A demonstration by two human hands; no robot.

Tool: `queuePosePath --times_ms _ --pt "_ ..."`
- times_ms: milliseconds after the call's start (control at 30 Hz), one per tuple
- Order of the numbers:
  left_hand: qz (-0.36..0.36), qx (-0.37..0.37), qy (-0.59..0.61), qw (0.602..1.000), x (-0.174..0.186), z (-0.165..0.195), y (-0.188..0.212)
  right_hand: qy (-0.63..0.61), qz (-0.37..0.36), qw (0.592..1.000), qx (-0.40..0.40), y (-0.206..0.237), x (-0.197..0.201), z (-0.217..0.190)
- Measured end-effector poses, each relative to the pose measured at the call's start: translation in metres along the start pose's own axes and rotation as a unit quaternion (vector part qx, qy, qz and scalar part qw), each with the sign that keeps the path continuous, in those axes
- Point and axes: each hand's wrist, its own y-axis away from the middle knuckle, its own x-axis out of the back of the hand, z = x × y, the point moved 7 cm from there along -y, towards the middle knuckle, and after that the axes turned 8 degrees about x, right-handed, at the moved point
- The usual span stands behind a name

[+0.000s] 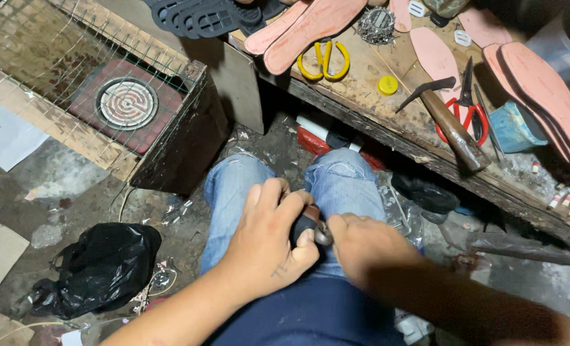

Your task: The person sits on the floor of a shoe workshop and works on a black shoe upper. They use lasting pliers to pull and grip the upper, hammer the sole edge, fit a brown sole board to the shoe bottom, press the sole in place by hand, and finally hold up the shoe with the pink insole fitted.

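My left hand [269, 234] is closed around a small dark object [307, 221] with a reddish part, held over my lap between my knees in blue jeans [234, 186]. My right hand [362, 247] presses against the same object from the right, fingers pinched on a small metal piece at its lower edge. Most of the object is hidden by my fingers, so its kind is unclear.
A worn wooden bench [394, 122] at the upper right carries pink shoe insoles [310, 25], yellow scissors [324, 61], red scissors [469, 115], a hammer [451, 125] and a yellow cap [387, 84]. A wire-covered box with a coil heater [126, 102] stands left. A black plastic bag [99, 266] lies on the floor.
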Motion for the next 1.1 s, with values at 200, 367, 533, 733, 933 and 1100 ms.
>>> queuePosePath --times_ms 200,367,533,733,933,1100 --pt "0.011 -0.01 0.011 1.0 0.007 -0.003 -0.002 -0.04 0.098 0.991 0.08 -0.003 0.014 -0.021" --pt "0.016 -0.019 -0.007 1.0 0.004 0.001 0.002 -0.145 -0.125 0.979 0.068 -0.011 0.02 0.0" --pt "-0.001 -0.022 0.062 0.998 0.006 -0.003 0.004 0.0 -0.056 0.998 0.009 -0.007 0.01 -0.021" --pt "0.022 -0.044 0.0 0.999 0.004 -0.007 0.003 -0.139 0.009 0.98 0.139 -0.014 0.019 -0.011" --pt "0.043 -0.075 -0.015 0.996 0.002 -0.01 0.006 -0.164 -0.121 0.964 0.168 -0.028 0.021 -0.006" --pt "0.055 -0.083 -0.017 0.995 0.003 -0.012 0.007 -0.176 -0.164 0.965 0.103 -0.033 0.032 -0.009"
